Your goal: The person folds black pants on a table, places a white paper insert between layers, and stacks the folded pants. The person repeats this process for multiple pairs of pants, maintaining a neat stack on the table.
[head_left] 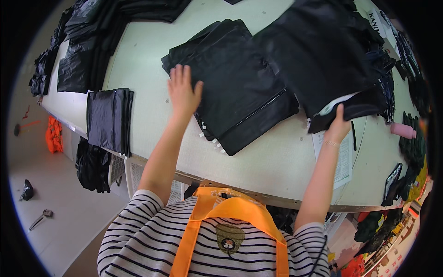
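A stack of black folded cloth pieces (pixel 240 83) lies askew on the table in front of me, with small white tags at its near edge and a zip-like line across the top piece. My left hand (pixel 183 90) rests at the stack's left edge, fingers spread and holding nothing. To the right, my right hand (pixel 338 127) pinches the near edge of another black cloth piece (pixel 318 55), thumb on top. That piece is tilted and overlaps the stack's right side; a pale lining shows at its lifted edge. My right fingertips are hidden beneath the cloth.
A pale table (pixel 217 168) runs across in front of me. Black folded stacks (pixel 110 115) stand on the left, with larger piles (pixel 87 55) behind. At right are a printed sheet (pixel 344 168), a black pen (pixel 354 136), a pink bottle (pixel 403 130) and dark garments (pixel 410 152).
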### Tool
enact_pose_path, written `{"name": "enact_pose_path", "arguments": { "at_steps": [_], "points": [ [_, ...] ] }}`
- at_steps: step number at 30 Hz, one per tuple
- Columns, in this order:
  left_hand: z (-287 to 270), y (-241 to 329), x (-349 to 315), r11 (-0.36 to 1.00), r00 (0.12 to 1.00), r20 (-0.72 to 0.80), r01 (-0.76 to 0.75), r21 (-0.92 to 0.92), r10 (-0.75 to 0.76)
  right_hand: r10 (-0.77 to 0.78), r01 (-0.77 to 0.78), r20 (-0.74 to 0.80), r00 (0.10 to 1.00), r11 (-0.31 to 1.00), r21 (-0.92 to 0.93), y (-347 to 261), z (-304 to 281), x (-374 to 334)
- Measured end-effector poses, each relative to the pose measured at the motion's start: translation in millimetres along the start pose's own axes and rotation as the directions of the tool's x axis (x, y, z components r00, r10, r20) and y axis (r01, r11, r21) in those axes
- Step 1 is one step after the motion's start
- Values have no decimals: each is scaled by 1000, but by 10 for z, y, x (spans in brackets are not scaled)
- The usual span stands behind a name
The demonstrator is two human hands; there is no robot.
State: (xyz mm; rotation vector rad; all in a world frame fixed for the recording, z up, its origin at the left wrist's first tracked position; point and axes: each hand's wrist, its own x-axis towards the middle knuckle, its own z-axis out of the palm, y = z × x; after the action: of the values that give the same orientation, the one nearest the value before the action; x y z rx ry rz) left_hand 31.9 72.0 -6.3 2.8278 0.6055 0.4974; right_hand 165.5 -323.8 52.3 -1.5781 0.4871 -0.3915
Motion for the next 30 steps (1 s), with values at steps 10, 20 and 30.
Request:
{"name": "enact_pose_path", "arguments": {
  "at_steps": [10,20,30],
  "points": [
    [104,946,-708,916,844,381,-278,-288,376,129,-114,83,988,979,-172,448,-459,1314],
    [147,900,-774,912,882,314,-245,-330,351,-281,56,-8,960,222,-974,1018,-3076,-334],
    [-276,1307,-1865,829,856,335,-175,-531,395,551,-628,339,762,758,178,841,-815,-2616]
  ]
}}
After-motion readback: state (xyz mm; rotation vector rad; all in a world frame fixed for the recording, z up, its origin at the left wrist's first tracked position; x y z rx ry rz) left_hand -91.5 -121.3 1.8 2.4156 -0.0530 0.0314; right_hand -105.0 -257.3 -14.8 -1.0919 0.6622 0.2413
